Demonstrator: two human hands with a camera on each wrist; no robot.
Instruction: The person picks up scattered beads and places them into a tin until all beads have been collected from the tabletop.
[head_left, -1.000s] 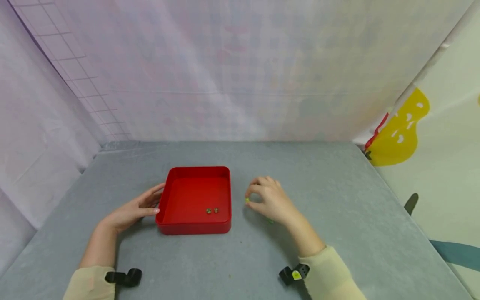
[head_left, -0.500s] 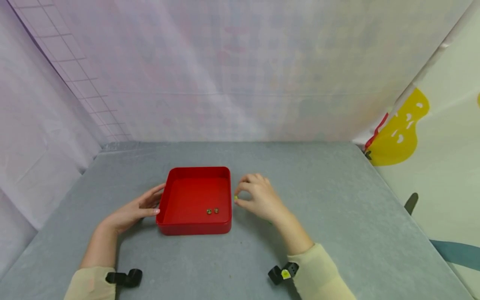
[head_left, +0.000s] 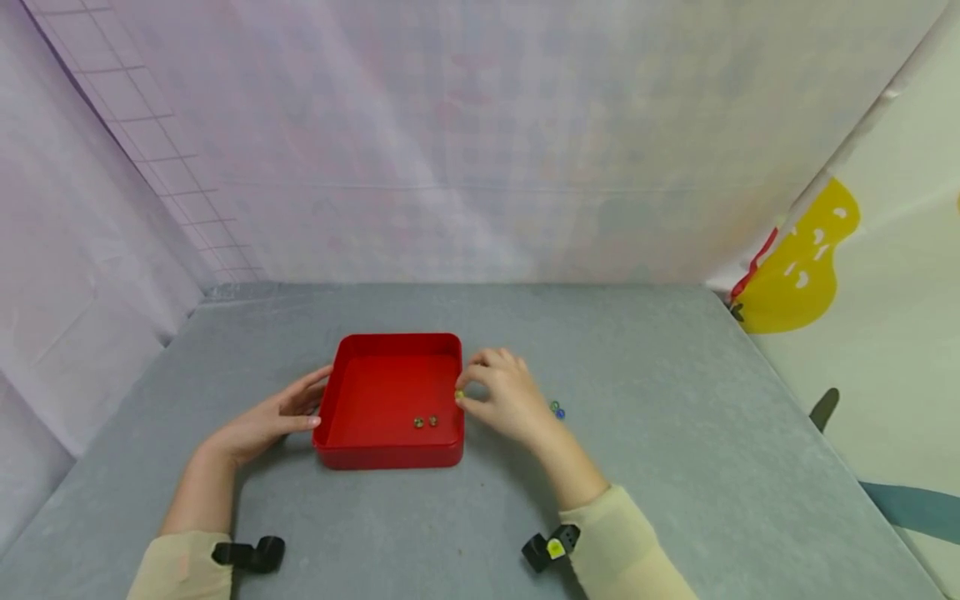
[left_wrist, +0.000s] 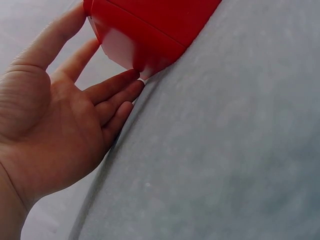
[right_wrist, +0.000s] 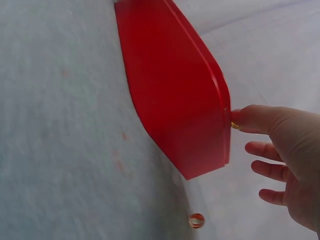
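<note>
Two little marbles (head_left: 418, 422) lie in a red box (head_left: 386, 457) on the gray desk (head_left: 375, 533), near its front right corner. A green marble (head_left: 555, 406) and a blue marble (head_left: 561, 414) sit close together, to the right of the right hand (head_left: 508, 402). The box's right wall stands between that hand and the marbles inside. The right hand pinches a yellow marble (head_left: 459, 395) right by the wall's top edge. The left hand (head_left: 258, 427) has its fingers out straight, touching the box's left side.
</note>
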